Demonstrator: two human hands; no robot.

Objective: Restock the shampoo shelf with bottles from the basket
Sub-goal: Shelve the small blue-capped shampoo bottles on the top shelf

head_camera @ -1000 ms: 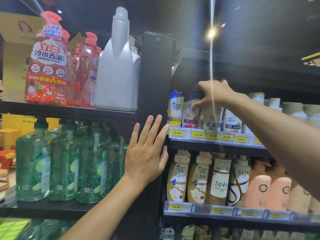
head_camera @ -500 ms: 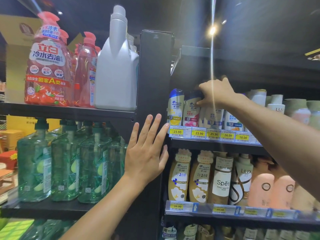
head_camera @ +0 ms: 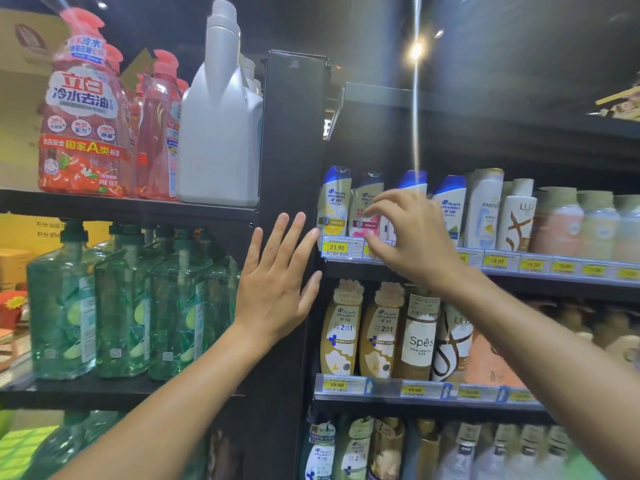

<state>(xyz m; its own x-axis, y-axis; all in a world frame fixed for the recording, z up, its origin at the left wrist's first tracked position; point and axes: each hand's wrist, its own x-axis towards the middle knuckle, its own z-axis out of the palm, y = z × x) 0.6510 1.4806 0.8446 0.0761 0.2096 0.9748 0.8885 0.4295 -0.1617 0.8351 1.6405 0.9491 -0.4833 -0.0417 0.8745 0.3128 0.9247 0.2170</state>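
Blue-capped white plastic shampoo bottles [head_camera: 334, 202] line the front of the black metal shelf [head_camera: 554, 283]; we judge this 1 row nearly stocked. Our right hand [head_camera: 412, 237] curls loosely at the pink-labelled bottle [head_camera: 363, 216], and we cannot tell if it grips. Our left hand [head_camera: 273, 289] lies flat, fingers spread, on the black upright post [head_camera: 294, 133]. No basket shows.

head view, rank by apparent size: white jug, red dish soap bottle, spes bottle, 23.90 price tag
1. white jug and red dish soap bottle, too alike to rank
2. Spes bottle
3. 23.90 price tag

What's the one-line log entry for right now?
left hand: flat on black upright | right hand: fingers curled before Head & Shoulders bottles, grip unclear | basket: not in view
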